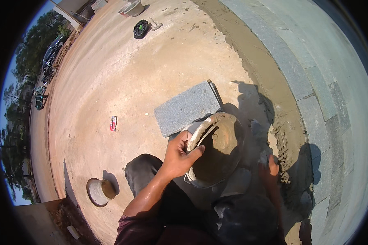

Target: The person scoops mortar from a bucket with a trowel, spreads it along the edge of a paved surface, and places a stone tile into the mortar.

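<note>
My left hand [181,156] is closed on the rim of a bucket [221,149], thumb on the inside edge. Wet brown mortar coats the bucket's inside, and its mouth is tilted up toward me. My right hand [270,166], low and partly in shadow, is beside the mortar strip [270,69]. Its fingers look curled round something pale that I cannot make out. A small grey flat shape [257,128] lies just beyond that hand, too dim to name. Against the bucket's far left side rests a stack of grey stone slabs [190,107].
Laid grey paving slabs [308,114] border the mortar strip on the right. On the concrete to the left are a small mortar-stained pot [101,192] and a red packet [113,123]. A black plastic bag [141,29] and a tub [133,8] are farther off.
</note>
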### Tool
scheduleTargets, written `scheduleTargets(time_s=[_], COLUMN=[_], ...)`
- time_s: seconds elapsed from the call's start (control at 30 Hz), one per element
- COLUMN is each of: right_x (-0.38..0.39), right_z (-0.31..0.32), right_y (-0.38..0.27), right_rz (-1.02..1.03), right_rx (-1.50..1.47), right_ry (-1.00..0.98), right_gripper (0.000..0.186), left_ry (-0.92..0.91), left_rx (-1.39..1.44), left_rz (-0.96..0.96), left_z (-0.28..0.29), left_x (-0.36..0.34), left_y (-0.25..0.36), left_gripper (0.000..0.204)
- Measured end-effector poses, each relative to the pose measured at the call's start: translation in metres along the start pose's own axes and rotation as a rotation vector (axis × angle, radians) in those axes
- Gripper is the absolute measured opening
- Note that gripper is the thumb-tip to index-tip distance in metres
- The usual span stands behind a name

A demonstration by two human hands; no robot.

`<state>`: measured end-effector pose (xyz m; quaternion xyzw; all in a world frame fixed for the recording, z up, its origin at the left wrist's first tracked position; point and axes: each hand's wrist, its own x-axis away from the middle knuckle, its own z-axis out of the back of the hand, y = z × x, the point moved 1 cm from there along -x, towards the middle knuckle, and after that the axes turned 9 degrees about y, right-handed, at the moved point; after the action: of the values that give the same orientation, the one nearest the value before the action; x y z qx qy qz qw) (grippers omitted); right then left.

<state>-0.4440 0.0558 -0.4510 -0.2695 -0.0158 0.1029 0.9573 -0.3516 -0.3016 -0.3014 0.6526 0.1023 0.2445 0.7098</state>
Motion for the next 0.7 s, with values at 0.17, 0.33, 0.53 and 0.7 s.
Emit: scheduleTargets(time_s=[0.17, 0.33, 0.53, 0.7], right_x=[-0.014, -0.06, -0.075, -0.061], right_z=[-0.031, -0.039, -0.038, -0.065], right_y=[-0.034, 0.01, -0.037, -0.1], right_rz=[0.126, 0.514, 0.488, 0.579], right_rx=[0.011, 0.135, -0.07, -0.168], right_ry=[-0.099, -0.032, -0.107, -0.28], right_gripper=[0.055, 0.053, 0.039, 0.035], left_ry=[0.402, 0.935, 1.735, 2.293], left_rx=[0.139, 0.242, -0.604, -0.973], left_rz=[-0.004, -0.237, -0.381, 0.162], left_z=[0.098, 0.215, 0.408, 0.539], left_x=[0.066, 0.122, 0.251, 0.352], left_y=[0.049, 0.07, 0.01, -0.065], left_gripper=[0.017, 0.014, 0.03, 0.041])
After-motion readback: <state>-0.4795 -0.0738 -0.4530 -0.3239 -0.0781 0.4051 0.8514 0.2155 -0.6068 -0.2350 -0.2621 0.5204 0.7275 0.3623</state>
